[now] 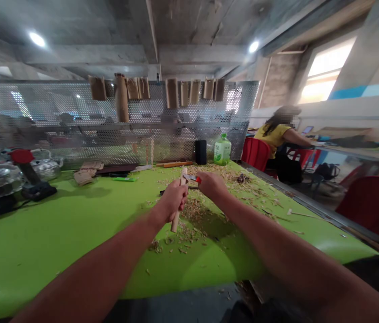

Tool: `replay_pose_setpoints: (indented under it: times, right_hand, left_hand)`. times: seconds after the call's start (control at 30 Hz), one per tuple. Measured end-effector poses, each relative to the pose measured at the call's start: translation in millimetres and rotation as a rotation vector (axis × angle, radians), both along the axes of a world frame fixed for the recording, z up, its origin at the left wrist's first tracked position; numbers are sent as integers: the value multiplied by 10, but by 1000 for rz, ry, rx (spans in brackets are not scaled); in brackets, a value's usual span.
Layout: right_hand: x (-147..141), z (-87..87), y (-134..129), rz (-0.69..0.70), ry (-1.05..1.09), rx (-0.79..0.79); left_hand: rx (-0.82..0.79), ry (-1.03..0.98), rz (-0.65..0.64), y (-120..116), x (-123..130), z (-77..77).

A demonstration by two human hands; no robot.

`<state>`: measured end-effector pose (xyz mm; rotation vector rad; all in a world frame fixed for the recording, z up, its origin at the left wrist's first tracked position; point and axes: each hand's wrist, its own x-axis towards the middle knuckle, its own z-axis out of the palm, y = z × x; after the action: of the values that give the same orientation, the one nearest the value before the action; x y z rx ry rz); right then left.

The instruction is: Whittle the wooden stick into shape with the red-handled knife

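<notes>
My left hand (173, 199) is closed round a pale wooden stick (175, 223), which it holds tilted above the table. The stick's upper end sticks out beyond my fingers and its lower end shows below the fist. My right hand (212, 185) grips a carving knife (192, 178) with a red part near the blade. The blade reaches left to the stick's upper end and seems to touch it. Behind my hands lies a dark-handled tool (162, 193), partly hidden. Wood shavings (194, 211) are scattered beneath both hands.
A green tabletop (75, 237) carries a green-capped bottle (222, 150), a black box-shaped object (200, 151), a green cutter (124, 179) and a red-topped power tool (29, 172). Behind rises a perforated metal screen (91, 134). A person in yellow (278, 134) sits at the right, near red chairs (374, 206).
</notes>
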<state>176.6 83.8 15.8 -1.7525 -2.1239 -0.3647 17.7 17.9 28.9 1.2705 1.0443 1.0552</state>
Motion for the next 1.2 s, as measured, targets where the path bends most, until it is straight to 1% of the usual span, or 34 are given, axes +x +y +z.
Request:
replay_pose_setpoints:
  times: [0.07,0.17,0.23,0.27,0.33,0.4,0.47,0.57,0.63,0.8,0.97,1.07,1.13,1.2]
  right_hand:
    - [62,26,55,-48,51,-30]
    - [295,56,180,-224,192,-142]
    - [456,62,243,-297,243,-162]
    - [505,60,255,-301,247,-137]
    - [503,53,234,-269,234,-68]
    - [377,42,161,-190,201,-20]
    - [195,31,67,-92,141,-10]
    - [-12,16,-42,10,55,-25]
    - [-58,7,-78,38,20,-21]
    - [-22,15,-90,47,-4,-16]
    - [-69,44,-87,3,12,-26]
    - [-53,55,-34,-3,32,-28]
    - [57,62,43,-56,92,-55]
    - [250,67,137,-185,188,-112]
  left_hand:
    - [-6,5,-20,-70,13,20]
    - [-5,-6,-157,-209,63,34]
    - [-5,-36,-226,-262,93,39]
    - [-7,-49,-216,-262,98,40]
    - [-6,-61,-136,-207,79,35]
    - [-3,-54,-54,-108,32,15]
    - [11,-52,-7,-9,-15,-20]
    - [56,-46,2,81,-44,-82]
    - [78,-26,-4,100,-40,-118]
    - [83,15,14,86,-17,-143]
    - [35,9,5,51,-10,-72]
    - [8,-7,-2,-12,-3,-21]
    - [14,25,-28,-95,19,-1]
    - [36,55,-120,-192,58,2]
